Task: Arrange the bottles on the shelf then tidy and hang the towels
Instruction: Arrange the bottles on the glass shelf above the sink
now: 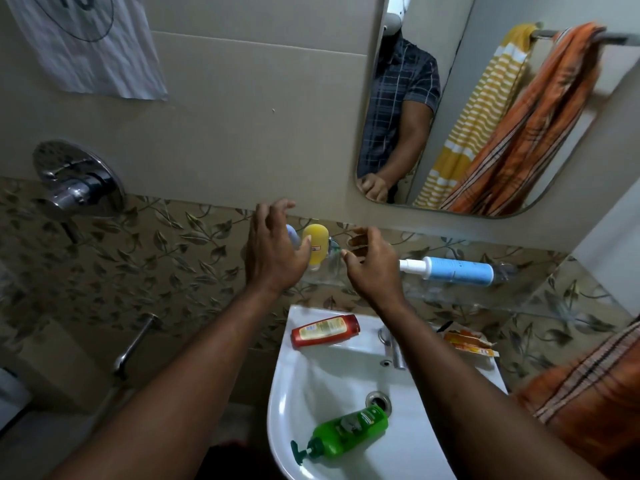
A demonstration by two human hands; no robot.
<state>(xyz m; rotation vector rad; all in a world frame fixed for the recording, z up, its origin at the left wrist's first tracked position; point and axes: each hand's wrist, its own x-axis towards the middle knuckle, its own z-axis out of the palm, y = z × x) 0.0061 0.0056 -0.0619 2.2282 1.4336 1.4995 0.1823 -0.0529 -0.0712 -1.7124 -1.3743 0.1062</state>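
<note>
A yellow bottle stands upright on the glass shelf below the mirror. My left hand is open just left of it, thumb near the label, and partly hides a small pale blue bottle. My right hand is open to the right of the yellow bottle, fingers curled, holding nothing. A blue and white spray bottle lies on its side on the shelf. A red bottle lies on the sink rim. A green pump bottle lies in the basin. An orange striped towel hangs at right.
The white sink has a chrome tap and an orange packet on its rim. A shower mixer and spout are at left. The mirror reflects a yellow and an orange towel on a rail.
</note>
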